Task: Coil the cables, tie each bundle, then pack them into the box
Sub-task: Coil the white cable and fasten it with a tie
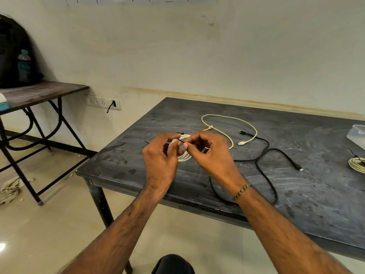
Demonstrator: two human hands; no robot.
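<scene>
Left hand (160, 155) grips the white coil (184, 155) steady above the tabletop (296, 194) so right hand (209, 153) can pinch the black tie (180, 140) tight.

White coiled cable (184, 155) mostly hidden behind left hand (161, 161) and right hand (210, 153). Clear box (356, 135) and second coil (357, 165) cut off at right edge. Thin black tie (180, 139) too small to make out.

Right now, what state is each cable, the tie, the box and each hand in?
White cable: coiled, held above the table.
Black tie: around the coil, being fastened.
Yellow cable: loose, uncoiled.
Black cable: loose, uncoiled.
Cream bundle: coiled, on the table.
Box: mostly out of frame.
Left hand: grips coil.
Right hand: pinches tie.
</scene>
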